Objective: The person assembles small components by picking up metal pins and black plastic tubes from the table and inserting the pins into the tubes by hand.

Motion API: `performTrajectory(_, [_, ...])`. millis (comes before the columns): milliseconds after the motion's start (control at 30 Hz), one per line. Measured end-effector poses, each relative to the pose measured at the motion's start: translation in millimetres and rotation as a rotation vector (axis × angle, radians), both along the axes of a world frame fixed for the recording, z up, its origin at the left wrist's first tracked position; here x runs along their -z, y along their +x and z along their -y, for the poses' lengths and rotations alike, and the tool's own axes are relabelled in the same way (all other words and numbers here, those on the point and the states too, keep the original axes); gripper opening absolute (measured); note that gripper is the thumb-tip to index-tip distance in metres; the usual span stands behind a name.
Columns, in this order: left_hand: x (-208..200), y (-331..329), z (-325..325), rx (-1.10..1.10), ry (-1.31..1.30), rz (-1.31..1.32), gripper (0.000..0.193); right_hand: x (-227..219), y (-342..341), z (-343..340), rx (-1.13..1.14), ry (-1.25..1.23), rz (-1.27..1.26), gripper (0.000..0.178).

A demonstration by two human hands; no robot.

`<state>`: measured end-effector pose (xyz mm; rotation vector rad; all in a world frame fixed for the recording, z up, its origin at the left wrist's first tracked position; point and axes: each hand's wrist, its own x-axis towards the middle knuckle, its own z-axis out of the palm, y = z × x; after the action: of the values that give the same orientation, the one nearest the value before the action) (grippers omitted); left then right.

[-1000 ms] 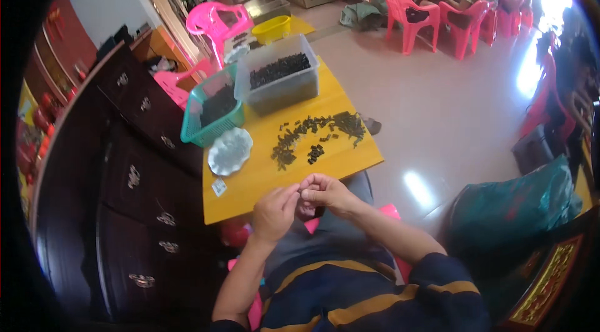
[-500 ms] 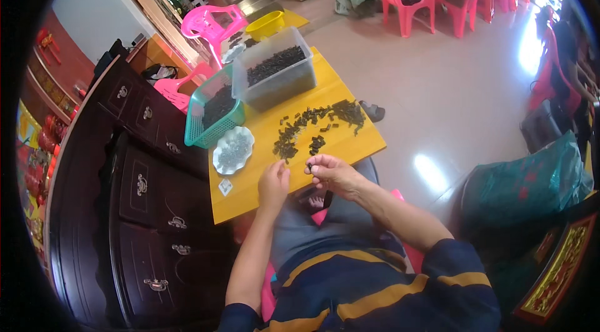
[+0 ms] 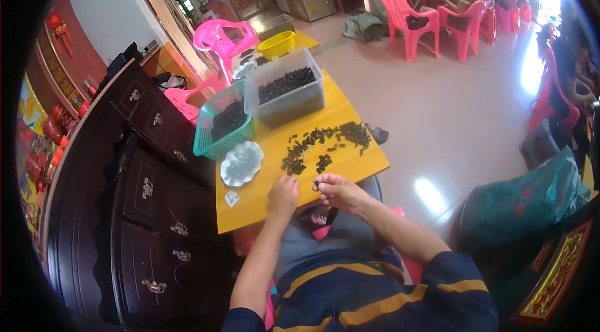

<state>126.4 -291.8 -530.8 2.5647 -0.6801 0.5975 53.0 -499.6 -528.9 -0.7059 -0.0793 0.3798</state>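
My right hand (image 3: 340,194) is closed in a pinch on a small black piece (image 3: 317,186), just over the near edge of the yellow table (image 3: 259,213). Close by on its left, my left hand (image 3: 284,194) has its fingers drawn together; anything between them is hidden. Just beyond the hands, many short black pieces (image 3: 295,164) lie in a curved band, with a smaller heap (image 3: 323,162) inside the curve. To the left stands a scalloped white dish (image 3: 255,174) of small, clear-looking pieces.
Behind these stand a clear plastic bin (image 3: 287,110) and a green basket (image 3: 209,144), both holding dark pieces. A small white square packet (image 3: 232,198) lies near the table's left edge. Dark drawers (image 3: 144,188) flank the left; a green sack (image 3: 519,198) sits right. People sit farther off.
The whole view has tipped up a little, so table and hands appear lower. Both hands keep nearly the same pose, and the black piece stays in my right fingers.
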Motion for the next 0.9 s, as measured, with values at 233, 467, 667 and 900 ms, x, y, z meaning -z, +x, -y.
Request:
performTrajectory(233, [-2.3, -3.6, 0.5, 0.056, -0.065, -0.041, 0.010, -0.8, -1.4, -1.0, -0.006, -0.043, -0.009, 0.017])
performTrajectory(467, [1.9, 0.2, 0.6, 0.032, -0.072, -0.007, 0.012, 2.2, 0.3, -7.1, -0.039, -0.055, 0.023, 0.018])
performTrajectory(667, [-6.3, -20.6, -10.2, 0.076, -0.242, -0.021, 0.012, -2.4, -5.1, -8.9, -0.051, -0.087, 0.006, 0.016])
performTrajectory(900, [-20.1, -50.1, -5.6, 0.138, -0.696, -0.421, 0.009, -1.9, -10.2, -14.1, -0.112, -0.175, 0.028, 0.016])
